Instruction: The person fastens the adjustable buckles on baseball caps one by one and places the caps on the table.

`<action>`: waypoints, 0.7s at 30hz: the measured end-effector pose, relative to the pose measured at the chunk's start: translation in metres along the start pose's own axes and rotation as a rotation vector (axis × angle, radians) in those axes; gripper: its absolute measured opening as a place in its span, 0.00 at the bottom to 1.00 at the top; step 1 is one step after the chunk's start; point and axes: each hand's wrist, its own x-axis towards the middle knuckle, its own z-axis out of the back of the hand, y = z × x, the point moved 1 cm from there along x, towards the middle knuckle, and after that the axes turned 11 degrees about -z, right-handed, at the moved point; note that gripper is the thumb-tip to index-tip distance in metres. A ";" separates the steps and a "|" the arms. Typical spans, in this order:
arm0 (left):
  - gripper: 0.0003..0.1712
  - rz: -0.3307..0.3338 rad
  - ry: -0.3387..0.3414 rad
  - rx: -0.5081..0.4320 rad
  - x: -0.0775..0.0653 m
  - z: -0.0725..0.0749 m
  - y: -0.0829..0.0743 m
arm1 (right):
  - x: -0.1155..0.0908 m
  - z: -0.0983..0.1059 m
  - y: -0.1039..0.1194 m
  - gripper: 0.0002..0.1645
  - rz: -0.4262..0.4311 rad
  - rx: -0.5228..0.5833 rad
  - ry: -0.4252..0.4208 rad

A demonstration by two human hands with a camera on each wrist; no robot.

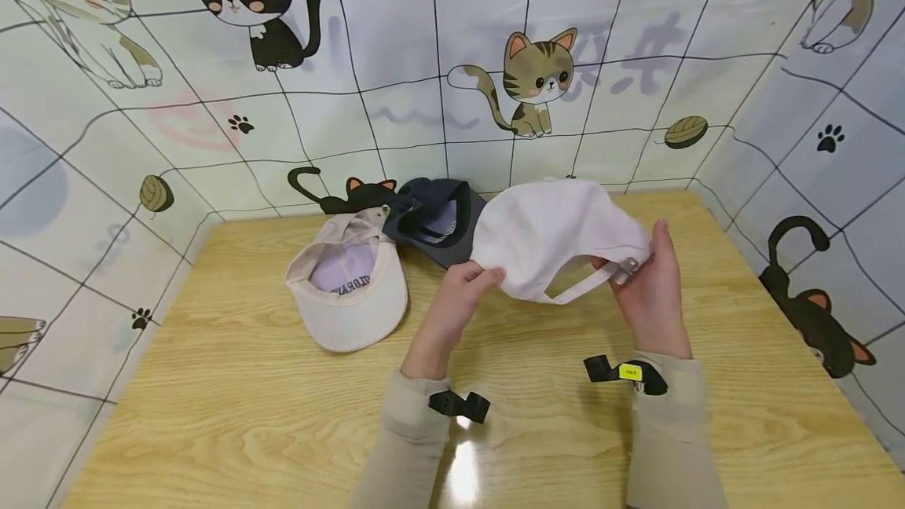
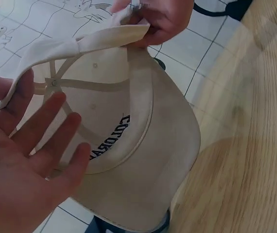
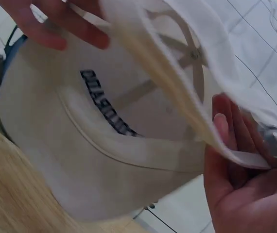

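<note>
both hands are clamped on the one item. left hand (image 1: 456, 297) pinches the rim of a pale pinkish-white fabric baseball cap (image 1: 540, 230) between thumb and index, other fingers spread inside the crown. right hand (image 1: 656, 297) grips its narrow pale fabric back strap (image 1: 583, 287) by the silver metal buckle (image 1: 626, 268). cap is up in front of me, back opening toward me, brim on the far side.

step in hand, my read: two-handed handling of the cap, strap end included. next move calls for holding both pinches and levelling the brim; soft crown will likely sag if one side lets go.

edges: brim overlaps an upturned dark navy fabric cap (image 1: 463, 238) in view; can't tell if they touch. left of that, an upturned cream fabric cap with lilac lining (image 1: 357, 324) sits near my left hand, so i'd avoid swinging left. white cat-print backdrop (image 1: 396, 128) limits me behind. most room is on the light wood-grain table (image 1: 537, 430), right and near side.
</note>
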 end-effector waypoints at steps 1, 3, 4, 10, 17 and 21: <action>0.14 -0.005 0.017 0.045 -0.001 0.001 -0.002 | -0.001 0.002 0.001 0.24 0.000 -0.017 -0.007; 0.14 -0.020 0.043 0.090 -0.003 0.002 -0.005 | -0.002 0.003 0.003 0.17 -0.005 -0.075 -0.034; 0.14 -0.022 0.047 0.101 -0.004 0.003 -0.005 | -0.003 0.004 0.003 0.15 -0.016 -0.094 -0.039; 0.14 0.023 -0.017 0.116 -0.004 0.011 -0.002 | -0.006 0.003 0.004 0.14 -0.074 -0.213 -0.049; 0.14 -0.010 -0.025 0.119 -0.005 0.017 0.000 | -0.010 -0.003 0.008 0.13 -0.093 -0.429 -0.097; 0.13 -0.065 0.014 0.108 -0.004 0.019 0.000 | -0.015 -0.005 0.012 0.11 -0.127 -0.575 -0.136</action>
